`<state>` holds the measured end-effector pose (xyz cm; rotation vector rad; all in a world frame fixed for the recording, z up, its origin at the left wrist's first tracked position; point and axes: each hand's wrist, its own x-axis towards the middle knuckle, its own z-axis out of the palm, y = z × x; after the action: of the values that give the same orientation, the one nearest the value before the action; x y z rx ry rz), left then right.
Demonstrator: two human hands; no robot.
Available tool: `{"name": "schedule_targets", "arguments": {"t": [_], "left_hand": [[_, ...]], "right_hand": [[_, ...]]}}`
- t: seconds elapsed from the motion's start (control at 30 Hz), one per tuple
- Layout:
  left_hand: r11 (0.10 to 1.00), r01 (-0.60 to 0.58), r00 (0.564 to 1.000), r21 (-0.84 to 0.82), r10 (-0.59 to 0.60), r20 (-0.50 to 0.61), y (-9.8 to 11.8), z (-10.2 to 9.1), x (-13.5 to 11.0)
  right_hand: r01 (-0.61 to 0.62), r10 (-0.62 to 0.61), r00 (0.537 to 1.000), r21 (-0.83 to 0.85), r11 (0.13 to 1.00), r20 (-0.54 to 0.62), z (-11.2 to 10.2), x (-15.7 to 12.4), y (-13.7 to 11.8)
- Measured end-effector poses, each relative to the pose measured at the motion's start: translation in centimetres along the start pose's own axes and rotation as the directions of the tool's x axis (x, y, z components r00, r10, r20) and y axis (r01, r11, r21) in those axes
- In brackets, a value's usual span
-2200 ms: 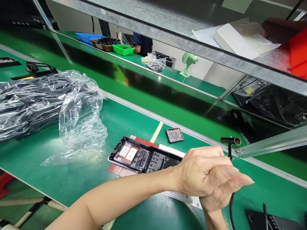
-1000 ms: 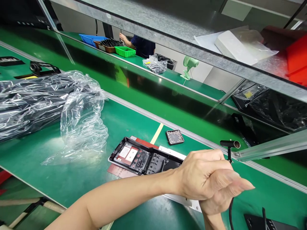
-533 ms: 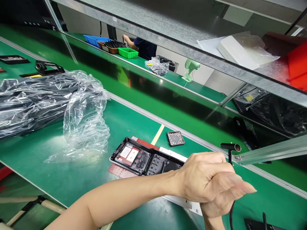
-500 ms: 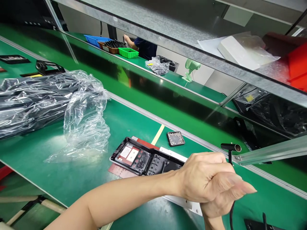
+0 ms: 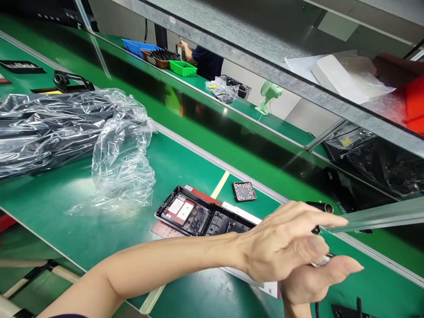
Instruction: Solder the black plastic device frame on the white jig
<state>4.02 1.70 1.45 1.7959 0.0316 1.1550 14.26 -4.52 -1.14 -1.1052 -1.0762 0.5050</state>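
Observation:
At the lower right my left hand lies across the top of my right hand. The left fingers stretch forward, apart from the thumb. The right hand is cupped below, its thumb pointing right. Small shiny metallic pieces show between the two hands, seemingly in the right one; their kind is unclear. Partly hidden by my left forearm, a long black plastic housing lies inner side up on a white fixture. Behind it stands a small black tray of tiny silver parts, probably screws.
Clear plastic wrap covers long dark parts on the left. A metal frame post slants in at right beside a black cylindrical tool. A metal shelf hangs overhead. Across the line, a person's arm is near coloured bins.
My left hand has opened from a closed clasp over the right, its fingers now extended. Shiny pieces have come into sight between the hands. The view has shifted slightly.

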Motion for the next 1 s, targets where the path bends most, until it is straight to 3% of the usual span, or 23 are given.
{"name": "schedule_targets", "arguments": {"t": [0.13, 0.27, 0.37, 0.5, 0.7, 1.0], "left_hand": [[0.986, 0.164, 0.971, 0.022, -0.158, -0.177, 0.1, -2.7, -1.5], [0.921, 0.252, 0.967, 0.299, -0.25, -0.044, -0.3, -5.4, -4.9], [0.822, 0.161, 0.962, 0.547, -0.255, 0.099, -0.8, -6.5, -8.1], [0.688, -0.005, 0.967, 0.726, -0.182, 0.179, -2.1, -6.7, -11.5], [0.662, -0.121, 0.962, 0.74, -0.107, 0.253, -3.2, -6.5, -13.2], [0.658, -0.128, 0.961, 0.742, -0.103, 0.257, -3.6, -6.4, -13.7]], "right_hand": [[-0.157, 0.132, 0.981, 0.185, 0.97, 0.141, -0.1, 0.1, -0.4], [-0.182, 0.14, 0.976, 0.269, 0.946, 0.169, 0.1, 0.4, -0.9], [-0.179, 0.127, 0.972, 0.276, 0.944, 0.195, 0.0, 0.6, -0.8], [-0.18, 0.093, 0.957, 0.311, 0.933, 0.274, -0.5, 0.9, -0.5], [-0.205, 0.097, 0.942, 0.324, 0.923, 0.322, -0.9, 1.2, -0.3], [-0.178, 0.058, 0.935, 0.32, 0.931, 0.35, -0.6, 1.3, -0.5]]}}
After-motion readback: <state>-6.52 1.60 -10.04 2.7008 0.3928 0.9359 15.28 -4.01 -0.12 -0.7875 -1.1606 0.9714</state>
